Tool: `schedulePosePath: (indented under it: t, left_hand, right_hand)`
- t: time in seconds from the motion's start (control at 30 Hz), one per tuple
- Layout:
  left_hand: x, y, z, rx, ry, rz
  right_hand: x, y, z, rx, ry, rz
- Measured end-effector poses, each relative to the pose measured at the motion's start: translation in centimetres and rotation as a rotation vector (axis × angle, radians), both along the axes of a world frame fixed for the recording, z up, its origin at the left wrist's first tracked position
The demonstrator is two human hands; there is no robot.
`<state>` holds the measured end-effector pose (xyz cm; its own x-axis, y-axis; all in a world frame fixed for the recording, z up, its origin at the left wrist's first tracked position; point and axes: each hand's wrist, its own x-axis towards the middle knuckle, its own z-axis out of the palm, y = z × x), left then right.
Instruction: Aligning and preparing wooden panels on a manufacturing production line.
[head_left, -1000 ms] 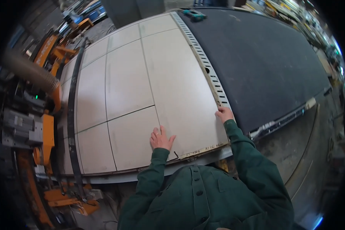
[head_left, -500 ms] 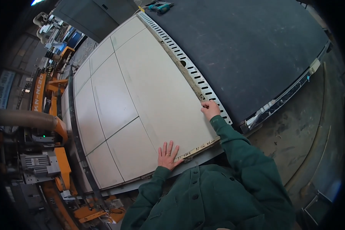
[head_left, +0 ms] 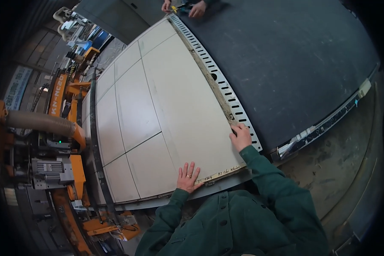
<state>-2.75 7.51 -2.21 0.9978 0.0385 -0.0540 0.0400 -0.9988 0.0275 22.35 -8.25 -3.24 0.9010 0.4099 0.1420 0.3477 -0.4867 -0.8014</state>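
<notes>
A large pale board [head_left: 192, 106] with cut lines across its left part lies in front of me. My left hand [head_left: 187, 178] rests flat on its near edge, fingers spread, with a ring on one finger. At the board's right edge, my right hand [head_left: 242, 137] has its fingers curled in against the rough brownish edge strip [head_left: 219, 96]. Whatever those fingers hold, if anything, is hidden. A slotted metal strip [head_left: 226, 89] runs just right of that edge. Handwriting marks the board's near side.
A dark flat bed [head_left: 294, 64] extends to the right. At the far end, another person's hands [head_left: 197, 8] are by a dark teal tool [head_left: 183, 7]. Orange machinery [head_left: 77, 175] with a thick hose [head_left: 42, 121] and a black bar [head_left: 97, 149] stand along the left.
Another person's hands have come in at the far end, by the teal tool. My right hand has turned slightly at the edge; my left stays flat. The whole view has shifted a little.
</notes>
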Motion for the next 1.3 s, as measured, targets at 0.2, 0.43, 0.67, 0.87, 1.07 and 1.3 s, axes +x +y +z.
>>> schedulePosePath:
  t: [0.2,0.43,0.67,0.87,1.07,1.3]
  left_hand:
    - [0.3,0.1,0.8,-0.002,-0.071,-0.034]
    - [0.4,0.3,0.9,0.003,-0.065,-0.036]
    - [0.5,0.5,1.4,-0.029,-0.061,-0.007]
    - [0.6,1.1,2.0,-0.062,-0.055,0.001]
    - [0.3,1.5,2.0,-0.103,-0.067,-0.004]
    - [0.1,1.8,2.0,-0.146,-0.064,0.015]
  right_hand:
    - [-0.6,-1.8,-0.6,-0.063,0.055,0.076]
    - [-0.5,-1.8,-0.8,0.013,0.06,0.118]
    - [-0.7,-1.4,-1.0,0.063,0.104,0.123]
    - [-0.7,-1.3,-0.6,0.074,0.172,0.147]
    - [-0.7,-1.4,-0.6,0.023,0.185,0.173]
    - [-0.9,-1.1,-0.2,0.047,0.14,0.183]
